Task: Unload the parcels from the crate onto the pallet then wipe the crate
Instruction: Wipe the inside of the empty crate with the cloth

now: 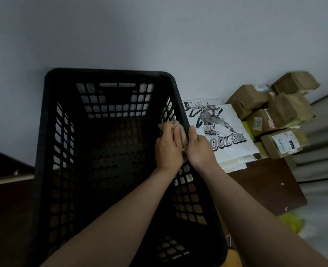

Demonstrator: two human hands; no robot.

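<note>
The black slotted crate (109, 73) stands in front of me with nothing inside it. A beige cloth (184, 138) lies bunched over the crate's right rim, between my two hands. My left hand (169, 149) is inside the crate and grips the cloth against the right wall. My right hand (198, 149) grips the same rim from outside, thumb on top beside the cloth. To the right, a white parcel bag printed "COOL GIRL" (223, 132) and several brown paper-wrapped parcels (271, 112) lie on the brown pallet board (265, 185).
A grey wall rises behind the crate. Dark brown furniture (7, 166) with a pale edge sits at the left. Something yellow (290, 222) lies on the floor at the right, past the pallet's near corner.
</note>
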